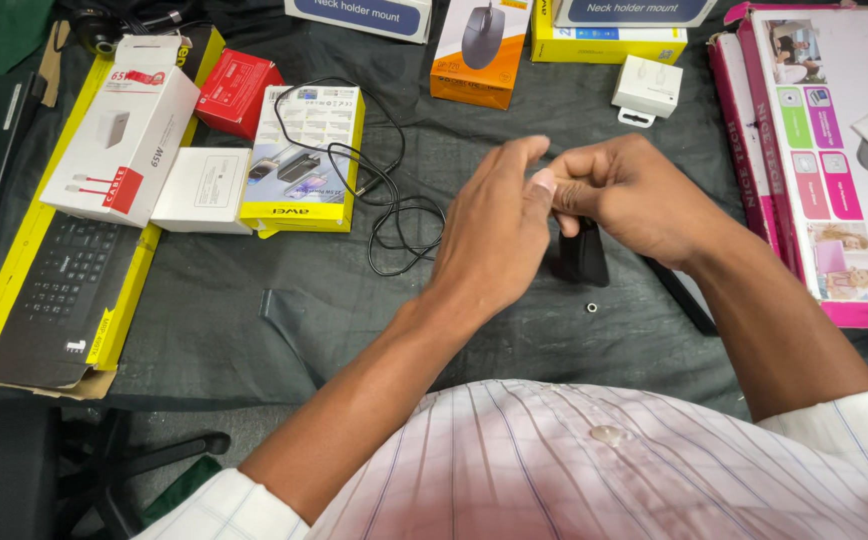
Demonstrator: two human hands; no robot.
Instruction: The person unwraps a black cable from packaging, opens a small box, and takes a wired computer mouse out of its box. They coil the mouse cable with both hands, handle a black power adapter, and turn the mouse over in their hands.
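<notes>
Both hands meet over the counter: right hand closed around a small black device, left hand pinching at its top. A tiny nut lies just beside; a steady, square grip seems wise.

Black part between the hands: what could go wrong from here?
1. The black part is pinched between the left hand and right hand above the cloth; a slip could drop it.
2. The small nut lies loose on the dark cloth just below; a sleeve or wrist could knock it away unseen.
3. The black cable coils beside the left hand and could snag.
</notes>
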